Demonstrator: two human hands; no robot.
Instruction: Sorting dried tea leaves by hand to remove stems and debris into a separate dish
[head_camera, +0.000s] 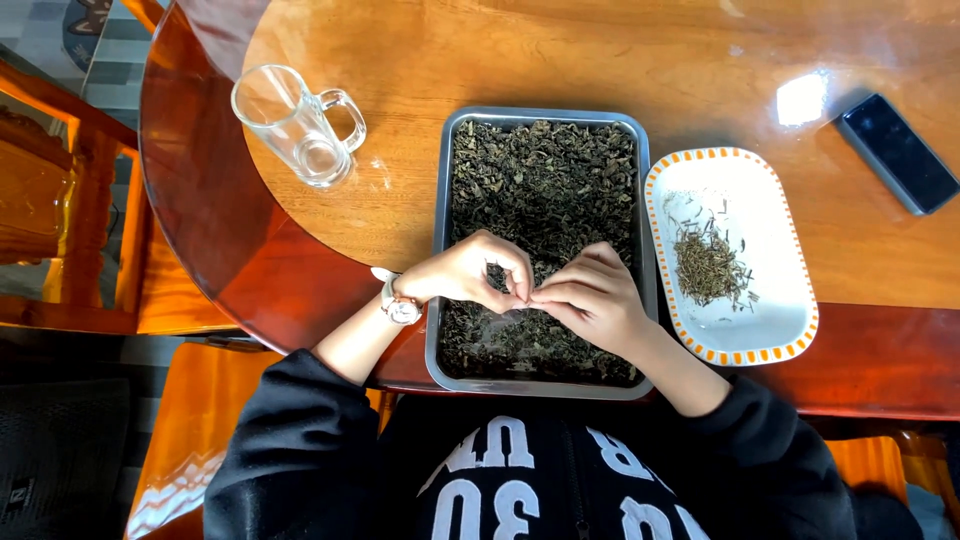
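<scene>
Fingertips (520, 292) of both hands pinched together on dried leaves (545, 180) | wrists bent inward over metal tray (441, 200)

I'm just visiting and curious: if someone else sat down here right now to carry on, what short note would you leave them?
Left hand and right hand: fingertips pinched together over the metal tray, apparently on a small bit of leaf; too small to be sure.
Tray: full of dark dried leaves, right in front of the person.
White dish with orange rim, right of the tray: holds a small pile of thin stems.
Done: a few stems set aside.
Left: most of the tray, it seems.
Nearby: empty glass mug, dark phone.
</scene>
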